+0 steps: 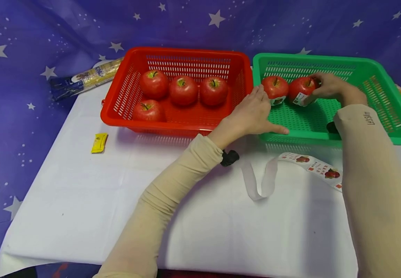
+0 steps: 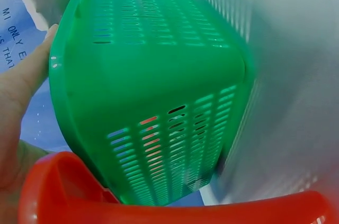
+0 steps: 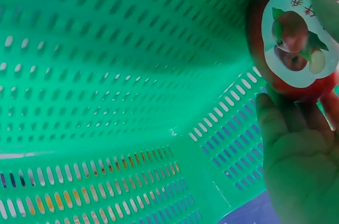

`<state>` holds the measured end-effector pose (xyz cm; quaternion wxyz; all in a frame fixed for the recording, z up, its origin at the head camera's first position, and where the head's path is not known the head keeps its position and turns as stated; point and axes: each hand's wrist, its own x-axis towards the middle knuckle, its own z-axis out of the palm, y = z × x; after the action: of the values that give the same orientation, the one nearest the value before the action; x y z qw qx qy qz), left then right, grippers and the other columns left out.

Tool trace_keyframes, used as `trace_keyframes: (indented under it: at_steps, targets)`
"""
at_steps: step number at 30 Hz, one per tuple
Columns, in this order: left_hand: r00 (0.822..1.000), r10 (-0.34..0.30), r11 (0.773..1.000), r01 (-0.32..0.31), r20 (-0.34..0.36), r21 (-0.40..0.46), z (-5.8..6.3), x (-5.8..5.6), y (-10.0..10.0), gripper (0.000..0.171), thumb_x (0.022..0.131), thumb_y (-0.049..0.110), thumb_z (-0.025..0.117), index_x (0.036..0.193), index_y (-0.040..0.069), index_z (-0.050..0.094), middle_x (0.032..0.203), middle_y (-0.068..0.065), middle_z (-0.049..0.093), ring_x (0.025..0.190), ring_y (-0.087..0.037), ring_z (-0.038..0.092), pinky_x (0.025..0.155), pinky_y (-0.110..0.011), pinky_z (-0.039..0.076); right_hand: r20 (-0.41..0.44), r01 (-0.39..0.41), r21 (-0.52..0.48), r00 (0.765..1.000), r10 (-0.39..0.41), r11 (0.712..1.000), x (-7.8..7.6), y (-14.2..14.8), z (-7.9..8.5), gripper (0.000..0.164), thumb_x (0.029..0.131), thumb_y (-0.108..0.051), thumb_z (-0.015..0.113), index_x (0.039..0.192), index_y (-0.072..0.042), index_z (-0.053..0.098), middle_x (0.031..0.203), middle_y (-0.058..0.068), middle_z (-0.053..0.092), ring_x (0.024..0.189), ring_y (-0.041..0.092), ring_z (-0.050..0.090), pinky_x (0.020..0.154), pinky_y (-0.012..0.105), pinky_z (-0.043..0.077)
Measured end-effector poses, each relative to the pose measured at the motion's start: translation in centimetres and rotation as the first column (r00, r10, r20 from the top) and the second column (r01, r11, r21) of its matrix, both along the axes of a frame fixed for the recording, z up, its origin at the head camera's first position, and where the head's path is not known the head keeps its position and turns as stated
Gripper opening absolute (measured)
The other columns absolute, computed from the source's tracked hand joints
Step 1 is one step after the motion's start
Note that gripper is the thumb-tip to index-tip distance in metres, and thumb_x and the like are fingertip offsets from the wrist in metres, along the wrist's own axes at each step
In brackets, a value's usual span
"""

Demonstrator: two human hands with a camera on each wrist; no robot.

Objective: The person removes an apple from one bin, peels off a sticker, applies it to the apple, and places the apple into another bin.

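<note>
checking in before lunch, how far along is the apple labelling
Roughly a third. Done: one labelled apple sits in the green basket. In hand: the right hand grips a second apple there, its label already on, while the left hand steadies the basket's edge. Left: four apples with no labels showing wait in the red basket, and the label strip lies on the table.

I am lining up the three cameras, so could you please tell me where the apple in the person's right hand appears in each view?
Head: the held apple is at upper right, inside the green basket, gripped by the right hand, beside a second labelled apple.
Left wrist: not in it.
Right wrist: top right corner, label facing the camera.
Shared landmark: the green basket.
</note>
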<state>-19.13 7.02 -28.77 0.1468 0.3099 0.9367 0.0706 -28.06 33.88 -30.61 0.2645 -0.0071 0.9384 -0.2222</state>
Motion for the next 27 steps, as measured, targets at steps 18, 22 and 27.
trace_keyframes:
  at_steps: [18,22,27]
  targets:
    - [0.988,0.14,0.956,-0.152,0.063,0.251,1.3,1.6,-5.8,0.113,0.079,0.077,0.051,0.154,0.011,-0.004,0.16,0.001,-0.019,0.147,-0.01,-0.017,0.12,-0.028,-0.001,-0.277,-0.068,-0.097,0.96,0.039,0.993,1.5,-3.8,4.1,0.098,0.089,-0.032,0.065,0.155,-0.012,-0.005,0.16,0.02,-0.004,0.147,0.043,0.0,0.112,0.067,0.01]
    - [0.961,0.27,0.907,-0.275,0.061,0.317,3.2,3.0,-12.7,0.113,0.08,0.073,0.055,0.153,0.013,-0.006,0.159,0.005,-0.018,0.147,-0.006,-0.017,0.121,-0.031,-0.003,-0.372,-0.123,-0.164,0.927,0.054,0.979,2.2,-7.6,6.4,0.093,0.088,-0.032,0.067,0.156,-0.02,0.005,0.162,0.01,0.004,0.149,0.033,0.005,0.118,0.058,0.01]
    - [0.901,0.417,0.848,-0.432,0.115,0.306,4.3,4.0,-21.0,0.11,0.082,0.065,0.06,0.153,0.012,-0.005,0.16,0.002,-0.014,0.149,-0.015,-0.013,0.122,-0.043,0.0,-0.413,-0.235,-0.236,0.903,0.121,0.943,3.5,-13.2,8.6,0.087,0.088,-0.03,0.068,0.155,-0.028,0.013,0.163,0.0,0.01,0.15,0.018,0.009,0.121,0.045,0.01]
